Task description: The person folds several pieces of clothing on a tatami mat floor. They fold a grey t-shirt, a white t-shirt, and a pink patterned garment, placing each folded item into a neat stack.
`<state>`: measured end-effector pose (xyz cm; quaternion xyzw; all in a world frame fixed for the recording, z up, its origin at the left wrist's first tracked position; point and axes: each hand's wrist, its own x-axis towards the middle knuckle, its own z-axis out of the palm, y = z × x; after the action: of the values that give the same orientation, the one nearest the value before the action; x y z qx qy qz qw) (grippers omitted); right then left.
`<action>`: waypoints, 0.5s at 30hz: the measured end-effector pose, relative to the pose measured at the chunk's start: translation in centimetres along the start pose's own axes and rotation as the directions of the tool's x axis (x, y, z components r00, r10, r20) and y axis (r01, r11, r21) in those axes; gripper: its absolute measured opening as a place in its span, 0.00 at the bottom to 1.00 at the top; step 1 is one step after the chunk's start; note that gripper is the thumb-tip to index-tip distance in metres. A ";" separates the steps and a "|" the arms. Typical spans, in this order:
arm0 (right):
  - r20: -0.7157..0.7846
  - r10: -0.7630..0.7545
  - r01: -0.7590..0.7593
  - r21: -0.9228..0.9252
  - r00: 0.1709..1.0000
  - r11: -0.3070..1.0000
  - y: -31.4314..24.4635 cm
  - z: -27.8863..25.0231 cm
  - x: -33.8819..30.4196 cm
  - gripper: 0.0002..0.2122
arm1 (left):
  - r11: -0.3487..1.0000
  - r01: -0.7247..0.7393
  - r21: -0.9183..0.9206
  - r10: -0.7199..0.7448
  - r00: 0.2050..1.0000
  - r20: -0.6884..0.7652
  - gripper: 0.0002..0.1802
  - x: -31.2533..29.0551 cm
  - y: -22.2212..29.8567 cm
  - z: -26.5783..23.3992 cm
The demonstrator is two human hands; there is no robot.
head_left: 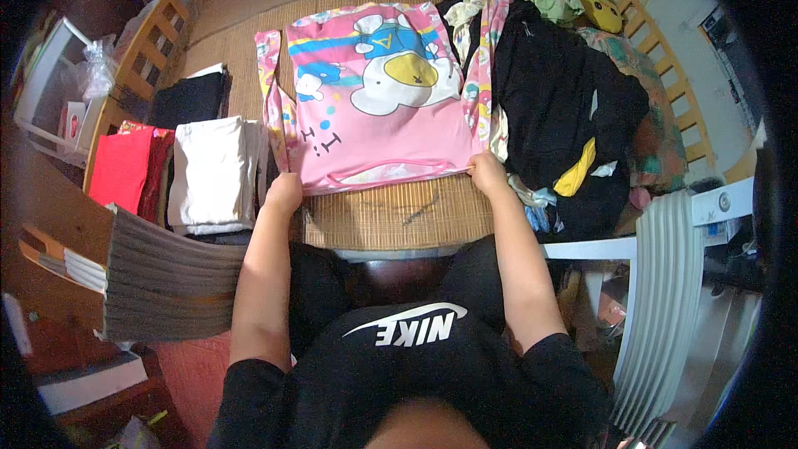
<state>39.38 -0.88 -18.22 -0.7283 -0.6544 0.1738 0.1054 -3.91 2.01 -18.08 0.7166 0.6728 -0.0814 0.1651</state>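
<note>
Head view: a pink cartoon-print top point(399, 129) lies spread, unfolded, on a woven mat point(382, 224); the left hand point(285, 189) and right hand point(485, 171) grip its near corners. To the left, white garments point(208, 175) and red garments point(120, 168) look finished, neatly folded; to the right, a loose black heap point(561, 108) looks unfolded

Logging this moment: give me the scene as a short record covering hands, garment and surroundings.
Left hand: holding near-left corner of the pink cartoon-print long-sleeved top
Right hand: holding its near-right corner
Garment: spread out, neckline at near edge, sleeves alongside
Left side: folded red clothes, folded white clothes
Right side: heap of black clothes
Surface: bamboo mat
</note>
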 end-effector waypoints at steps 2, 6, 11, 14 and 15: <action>0.073 0.013 -0.004 -0.123 0.997 0.992 -0.4 -1.2 -1.7 0.04 | 0.997 0.002 0.081 -0.003 1.000 0.008 0.12 -2.3 2.1 -1.5; 0.141 -0.033 0.059 -0.190 0.990 0.980 -0.1 -1.0 -3.6 0.07 | 0.948 -0.118 0.296 0.106 0.993 0.056 0.12 -4.5 3.9 -2.4; 0.198 -0.068 0.140 -0.374 0.978 0.917 -1.5 -0.1 -4.5 0.09 | 0.844 -0.382 0.375 0.407 0.913 0.016 0.10 -5.4 6.8 -0.9; 0.177 -0.175 0.233 -0.392 0.969 0.890 -3.1 -0.1 -5.4 0.09 | 0.804 -0.492 0.333 0.512 0.858 0.032 0.09 -4.9 7.3 0.0; 0.175 -0.186 0.241 -0.380 0.967 0.893 -3.2 -0.1 -5.4 0.08 | 0.789 -0.524 0.320 0.531 0.844 0.075 0.09 -4.6 7.2 0.4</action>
<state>36.04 -5.85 -16.27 -0.6446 -0.7577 0.0728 -0.0708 2.93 -2.74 -15.97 0.8936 0.4245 -0.1359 0.0535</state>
